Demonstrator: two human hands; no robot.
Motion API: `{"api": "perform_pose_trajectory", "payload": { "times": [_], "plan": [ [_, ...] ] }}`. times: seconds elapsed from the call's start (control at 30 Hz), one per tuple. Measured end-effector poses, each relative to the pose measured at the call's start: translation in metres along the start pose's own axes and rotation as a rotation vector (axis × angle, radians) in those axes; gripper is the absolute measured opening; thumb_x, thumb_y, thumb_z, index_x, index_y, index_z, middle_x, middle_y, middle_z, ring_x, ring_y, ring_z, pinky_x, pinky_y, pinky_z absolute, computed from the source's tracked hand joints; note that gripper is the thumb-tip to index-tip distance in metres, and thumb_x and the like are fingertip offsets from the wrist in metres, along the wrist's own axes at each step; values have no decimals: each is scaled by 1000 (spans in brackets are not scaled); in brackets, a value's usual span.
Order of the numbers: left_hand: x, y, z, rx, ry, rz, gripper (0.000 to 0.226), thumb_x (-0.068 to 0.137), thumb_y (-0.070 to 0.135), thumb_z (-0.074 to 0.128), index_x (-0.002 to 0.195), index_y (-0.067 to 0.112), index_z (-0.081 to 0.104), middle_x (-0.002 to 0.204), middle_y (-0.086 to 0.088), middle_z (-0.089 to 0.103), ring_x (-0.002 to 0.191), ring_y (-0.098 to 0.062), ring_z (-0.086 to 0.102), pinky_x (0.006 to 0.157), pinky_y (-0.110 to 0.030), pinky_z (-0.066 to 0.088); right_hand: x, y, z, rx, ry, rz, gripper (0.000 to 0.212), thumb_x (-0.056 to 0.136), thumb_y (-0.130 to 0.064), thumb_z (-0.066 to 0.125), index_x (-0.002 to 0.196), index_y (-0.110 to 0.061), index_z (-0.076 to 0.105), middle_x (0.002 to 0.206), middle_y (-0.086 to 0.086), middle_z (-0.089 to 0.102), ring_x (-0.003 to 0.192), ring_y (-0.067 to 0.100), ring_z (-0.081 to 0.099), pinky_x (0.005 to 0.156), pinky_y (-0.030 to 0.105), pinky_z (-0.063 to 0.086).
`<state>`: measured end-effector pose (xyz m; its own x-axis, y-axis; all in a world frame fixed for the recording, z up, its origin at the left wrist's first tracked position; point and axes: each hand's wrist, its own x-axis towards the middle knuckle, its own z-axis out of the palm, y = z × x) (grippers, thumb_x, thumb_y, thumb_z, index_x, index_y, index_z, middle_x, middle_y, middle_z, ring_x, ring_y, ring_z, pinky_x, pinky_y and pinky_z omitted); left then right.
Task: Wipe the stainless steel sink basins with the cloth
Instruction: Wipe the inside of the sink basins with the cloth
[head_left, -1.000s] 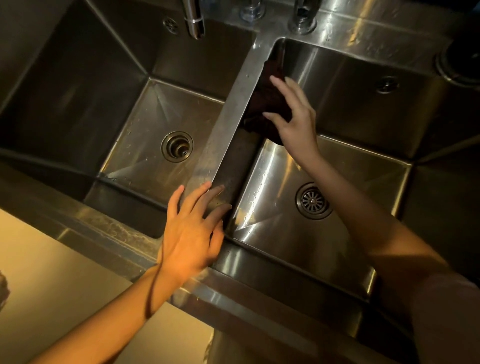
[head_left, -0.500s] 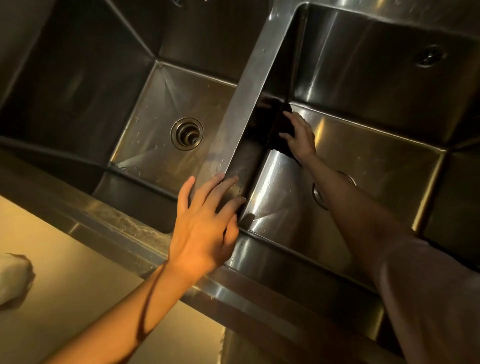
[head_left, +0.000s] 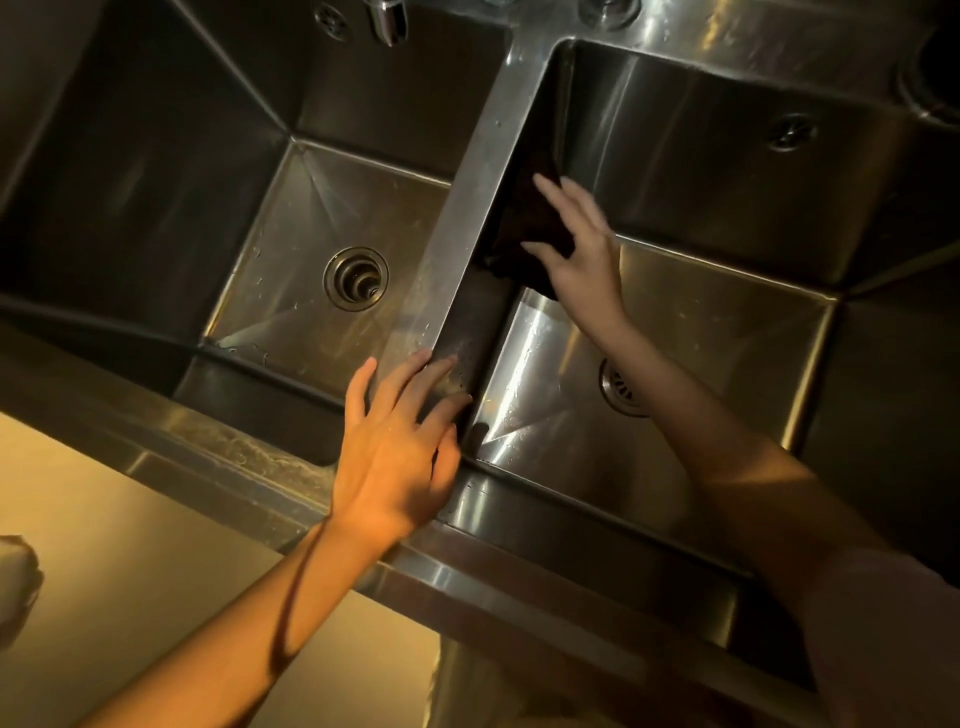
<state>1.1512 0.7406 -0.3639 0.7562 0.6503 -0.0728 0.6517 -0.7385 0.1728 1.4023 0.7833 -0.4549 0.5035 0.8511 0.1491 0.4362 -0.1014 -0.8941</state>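
A double stainless steel sink fills the view, with a left basin (head_left: 322, 218) and a right basin (head_left: 727, 312) split by a steel divider (head_left: 467, 208). My right hand (head_left: 582, 254) is inside the right basin, fingers spread, pressing a dark cloth (head_left: 524, 223) flat against the divider-side wall, about halfway up. My left hand (head_left: 400, 441) rests with fingers apart on the near end of the divider, where it meets the front rim, and holds nothing.
Each basin has a round drain: the left drain (head_left: 356, 278) and the right drain (head_left: 621, 387), partly hidden by my forearm. A faucet spout (head_left: 387, 21) hangs over the left basin's back edge. The front rim (head_left: 234, 457) runs along the near side, above a pale floor.
My right hand and the cloth went down the divider wall to the basin floor, then came back up to mid-wall. The left hand stayed on the divider. The camera view shifted.
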Motion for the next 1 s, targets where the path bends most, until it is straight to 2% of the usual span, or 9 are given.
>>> {"api": "perform_pose_trajectory", "payload": {
  "times": [0.13,0.2,0.3,0.4,0.53,0.67,0.87,1.0],
  "plan": [
    [0,0,0,-12,-5,-8,36,85,26,44,108,18,70,137,-6,55,136,-24,37,114,-56,18,2,-32,-16,71,26,-117,59,82,-11,68,138,-16,50,140,7,45,132,23,42,110,39,40],
    [0,-1,0,-15,-9,-9,36,85,27,44,108,18,70,137,-6,55,136,-24,37,114,-56,17,2,-29,-15,56,35,-116,59,82,-10,68,138,-15,49,141,9,45,134,22,40,112,36,37],
    [0,0,0,-19,-8,-8,35,86,27,44,108,18,70,136,-6,55,136,-25,37,114,-57,18,3,-3,-3,25,11,1,61,83,-11,68,140,-20,47,145,6,42,136,15,36,112,24,30],
    [1,-1,1,-24,1,2,35,86,27,45,108,18,71,135,-6,56,135,-26,39,112,-58,20,4,40,15,-76,-89,130,63,84,-14,68,141,-27,45,148,6,41,138,19,35,111,21,26],
    [0,-2,1,-44,36,13,34,87,26,44,106,15,71,134,-8,57,134,-26,40,111,-60,23,2,92,39,-210,-221,245,66,82,-14,70,141,-27,45,147,6,44,137,25,38,113,39,32],
    [-1,-4,3,-71,81,40,32,89,23,45,106,13,70,134,-9,57,134,-27,41,110,-61,23,-9,113,53,-281,-308,317,66,81,-13,71,141,-25,45,148,8,42,136,27,38,113,37,30],
    [-1,-4,2,-74,72,34,31,89,22,45,106,13,70,133,-10,57,134,-27,40,110,-61,23,-21,82,52,-197,-183,286,61,83,-9,68,140,-22,48,147,9,43,136,23,37,114,30,27],
    [0,-2,0,-72,31,15,34,86,24,44,105,14,70,134,-8,57,135,-24,38,112,-59,20,-25,38,33,-89,-79,166,62,81,-11,70,138,-24,49,142,6,48,132,19,42,112,37,35]
  ]
}}
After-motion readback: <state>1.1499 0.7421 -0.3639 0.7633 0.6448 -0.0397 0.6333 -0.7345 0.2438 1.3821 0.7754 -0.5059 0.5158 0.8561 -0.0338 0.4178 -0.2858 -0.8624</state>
